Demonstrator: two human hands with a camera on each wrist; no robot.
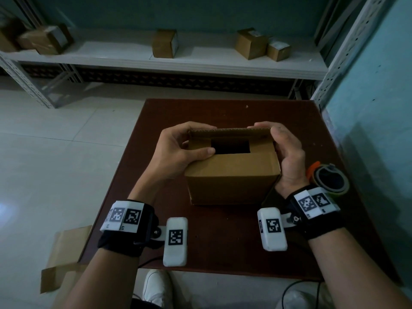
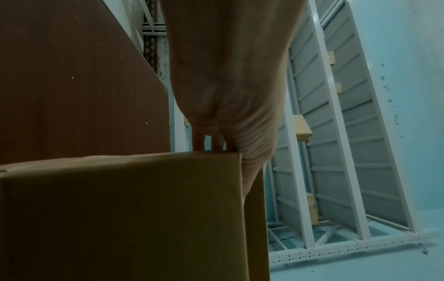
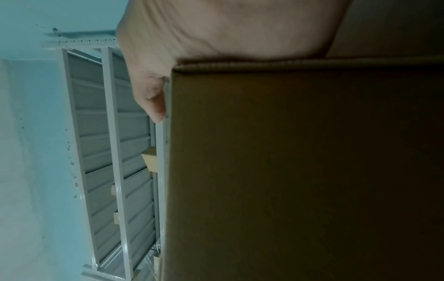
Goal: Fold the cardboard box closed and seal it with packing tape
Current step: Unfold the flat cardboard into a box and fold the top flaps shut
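A brown cardboard box [image 1: 231, 175] stands in the middle of the dark brown table [image 1: 223, 241]. Its near flap lies flat, its far flap is partly lowered, and a dark rectangular gap shows between them. My left hand [image 1: 196, 140] grips the box's left top, thumb on the near flap and fingers curled over the far flap's edge. My right hand [image 1: 270, 131] grips the right top, fingers curled over the far flap. A packing tape roll [image 1: 330, 181] with an orange dispenser part lies on the table just right of my right wrist. The wrist views show the box [image 2: 120, 209] [image 3: 300, 171] close beneath each palm.
A white metal shelf [image 1: 200, 61] beyond the table carries several small cardboard boxes. Flattened cardboard [image 1: 66, 259] lies on the tiled floor at the near left. A teal wall [image 1: 379, 108] runs along the table's right side. A white shoe [image 1: 156, 288] and a black cable show below the table's near edge.
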